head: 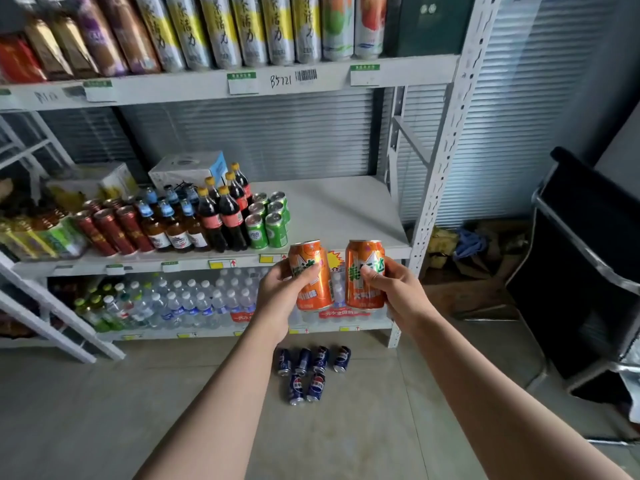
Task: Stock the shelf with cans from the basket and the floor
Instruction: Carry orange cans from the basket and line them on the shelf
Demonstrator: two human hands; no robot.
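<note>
My left hand (282, 292) grips one orange can (317, 289), tilted slightly left. My right hand (398, 289) grips a second orange can (363, 285), held upright. Both cans hover just in front of the middle shelf's front edge (391, 252), below its bare right part (339, 209). Several green cans (268, 220) stand on that shelf, left of the bare part. On the floor under my arms lie several blue cans (311, 370) in two short rows. No basket is clearly visible.
Cola bottles (225, 213), beer bottles and red cans fill the middle shelf's left side. Water bottles (194, 303) crowd the bottom shelf. Tall cans line the top shelf (214, 86). A white upright post (440, 174) bounds the shelf at right. A black chair-like frame (585, 271) stands far right.
</note>
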